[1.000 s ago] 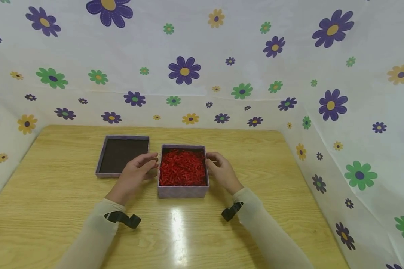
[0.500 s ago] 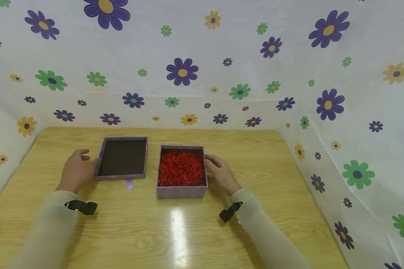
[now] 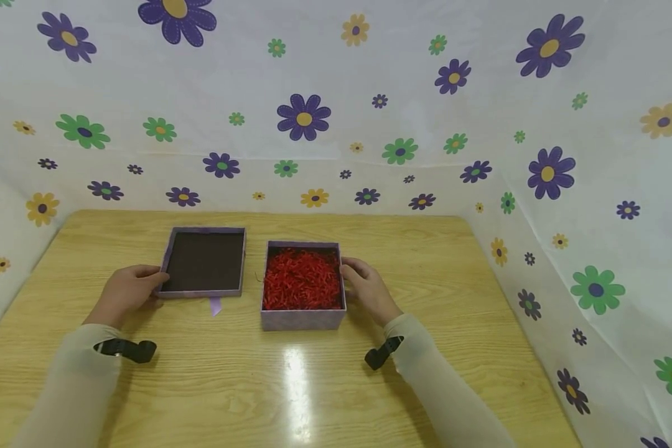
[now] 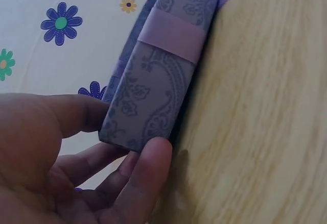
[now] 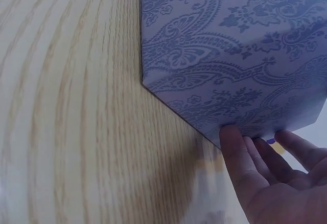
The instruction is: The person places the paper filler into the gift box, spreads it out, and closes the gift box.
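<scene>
On the table, a shallow purple lid (image 3: 204, 261) with a dark inside lies inner side up. My left hand (image 3: 129, 289) grips its left edge near the front corner. In the left wrist view, fingers and thumb pinch the end of the patterned lid (image 4: 161, 86), crossed by a lilac ribbon (image 4: 172, 34). To the right stands a purple paisley box (image 3: 302, 320), filled with red shredded paper (image 3: 302, 280). My right hand (image 3: 369, 289) rests against the box's right side. In the right wrist view, its relaxed fingertips touch the box wall (image 5: 230, 55).
A lilac ribbon end (image 3: 215, 305) pokes out from under the lid's front edge. The wooden table (image 3: 425, 261) is backed and flanked by white flower-printed cloth (image 3: 246, 74). A narrow gap separates lid and box.
My left hand has left the gap between lid and box, moved left around the lid, and taken hold of its left edge. The right hand has stayed at the box.
</scene>
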Demonstrator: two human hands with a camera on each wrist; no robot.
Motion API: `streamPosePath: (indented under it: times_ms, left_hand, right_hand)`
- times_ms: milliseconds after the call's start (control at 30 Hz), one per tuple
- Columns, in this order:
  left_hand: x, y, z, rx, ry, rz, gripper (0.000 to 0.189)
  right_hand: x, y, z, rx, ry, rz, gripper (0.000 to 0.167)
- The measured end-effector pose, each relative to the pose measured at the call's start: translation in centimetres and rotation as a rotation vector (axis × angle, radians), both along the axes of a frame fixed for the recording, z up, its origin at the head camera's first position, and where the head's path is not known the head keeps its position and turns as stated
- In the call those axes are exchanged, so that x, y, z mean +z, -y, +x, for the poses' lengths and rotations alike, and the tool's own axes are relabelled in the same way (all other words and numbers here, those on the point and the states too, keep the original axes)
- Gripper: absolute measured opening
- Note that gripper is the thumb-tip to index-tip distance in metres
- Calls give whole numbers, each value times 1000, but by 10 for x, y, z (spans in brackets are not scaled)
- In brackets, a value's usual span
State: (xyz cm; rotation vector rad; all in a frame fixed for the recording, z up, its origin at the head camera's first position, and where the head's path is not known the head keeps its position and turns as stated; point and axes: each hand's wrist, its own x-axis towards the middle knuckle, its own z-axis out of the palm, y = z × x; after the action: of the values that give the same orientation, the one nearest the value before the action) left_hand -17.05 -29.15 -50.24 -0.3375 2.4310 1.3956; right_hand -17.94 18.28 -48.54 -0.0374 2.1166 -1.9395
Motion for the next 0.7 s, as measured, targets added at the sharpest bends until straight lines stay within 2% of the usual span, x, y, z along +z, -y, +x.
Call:
streamPosePath:
  times_ms: [200,367,467,567,700]
  left_hand:
    - [4,2,3,22,25,204,68]
    - [4,-1,6,47,109,534,84]
    - [4,-3,11,69,128,709,92]
    - [5,-8,16,57,89,828,92]
    - [8,-17,18,9,14,973,86]
  right_hand:
    - [-1,0,0,-1,-12,-6,44]
    - [-3,0,0,-1,-9,-15,44]
    - [-3,-1,0,13,-3,-32,44]
    - [-3,-1,0,27,-2,-35,45]
    - [-3,-2,0,29,-5,-31,45]
